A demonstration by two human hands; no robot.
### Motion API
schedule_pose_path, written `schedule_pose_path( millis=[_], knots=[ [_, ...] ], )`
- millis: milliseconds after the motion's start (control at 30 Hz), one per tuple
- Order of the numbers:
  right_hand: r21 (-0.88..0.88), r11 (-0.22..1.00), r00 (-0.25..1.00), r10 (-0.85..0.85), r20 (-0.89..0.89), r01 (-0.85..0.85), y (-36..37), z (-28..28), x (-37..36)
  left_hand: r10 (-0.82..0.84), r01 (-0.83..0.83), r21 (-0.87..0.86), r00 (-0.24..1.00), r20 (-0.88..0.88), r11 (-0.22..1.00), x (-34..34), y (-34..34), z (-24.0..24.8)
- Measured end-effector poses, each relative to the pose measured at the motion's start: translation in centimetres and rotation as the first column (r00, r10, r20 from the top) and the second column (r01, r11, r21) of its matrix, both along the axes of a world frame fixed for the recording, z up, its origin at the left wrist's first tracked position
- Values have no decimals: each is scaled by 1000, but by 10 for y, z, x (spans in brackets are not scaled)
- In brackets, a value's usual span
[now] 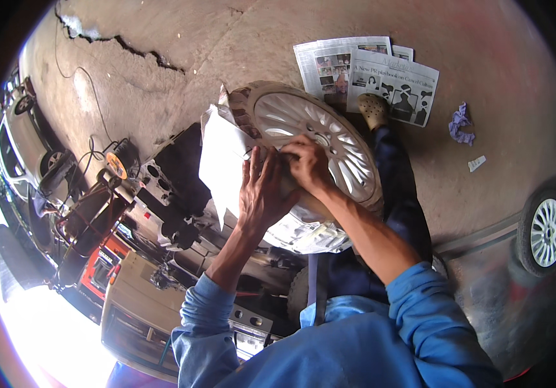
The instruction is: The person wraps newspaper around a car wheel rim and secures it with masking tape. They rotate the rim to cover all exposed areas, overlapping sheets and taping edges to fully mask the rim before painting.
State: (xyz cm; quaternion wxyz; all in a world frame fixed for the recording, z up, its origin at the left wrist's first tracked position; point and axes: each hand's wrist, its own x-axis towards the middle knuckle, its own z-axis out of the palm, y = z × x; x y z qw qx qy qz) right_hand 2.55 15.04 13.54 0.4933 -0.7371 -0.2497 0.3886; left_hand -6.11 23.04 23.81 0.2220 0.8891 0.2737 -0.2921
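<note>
A car wheel (349, 155) with a silver many-spoked rim is in front of me, its tyre edge partly wrapped in paper. A white paper sheet (223, 152) stands up from the wheel's left side, and printed newspaper (307, 234) covers the part nearest me. My left hand (264, 191) lies on the paper at the rim's left edge, fingers stretched out. Beside it, my right hand (307, 165) has its fingers bent and pressed together at the rim's edge. What is between those fingertips is too small to make out.
Newspaper sheets (391, 84) lie on the concrete floor under a clog (373, 110). A crumpled purple piece (461, 124) and a paper scrap (477, 163) lie further right. Another wheel (544, 233) stands at far right. Engine parts (161, 184), an orange reel (116, 165) and cars are at left.
</note>
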Motion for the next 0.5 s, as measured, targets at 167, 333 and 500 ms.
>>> schedule_pose_path(
  millis=[167, 333, 500],
  knots=[
    [-49, 952, 953, -303, 21, 303, -19, -20, 34, 38, -39, 32, 999, 36, 999, -1, -3, -3],
    [17, 981, 908, -172, -381, 193, -25, -34, 54, 1, 0, -21, 1000, 23, 1000, 0, 5, -5],
    [-82, 992, 810, 31, -585, -96, -21, -28, 50, -54, 46, -93, 995, -79, 995, 4, 9, -6]
  ],
)
